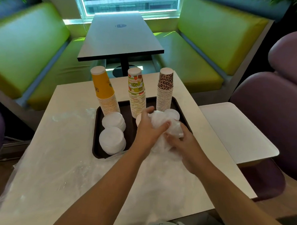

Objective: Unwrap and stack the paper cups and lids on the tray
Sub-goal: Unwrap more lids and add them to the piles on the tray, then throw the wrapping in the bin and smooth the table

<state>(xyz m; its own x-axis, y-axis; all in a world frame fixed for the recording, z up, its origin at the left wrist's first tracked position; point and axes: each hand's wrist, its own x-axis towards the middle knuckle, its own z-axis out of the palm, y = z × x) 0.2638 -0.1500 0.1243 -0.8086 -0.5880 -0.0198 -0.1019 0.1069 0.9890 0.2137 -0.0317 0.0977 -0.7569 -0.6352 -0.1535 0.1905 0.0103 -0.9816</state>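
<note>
Loose clear wrap (71, 125) lies on the white table (69, 168) at far left. On the dark tray (96, 135) we note a yellow cup stack (105, 93) with two white lid stacks (112, 139) in front, then a fruit-print cup stack (136, 92) and a leopard-print cup stack (164, 90). Our left hand (147, 129) grips a wrapped bundle of lids (162, 121) over the tray's right half; our right hand (184, 145) pinches its plastic. A white tray (238, 130) sits far right.
</note>
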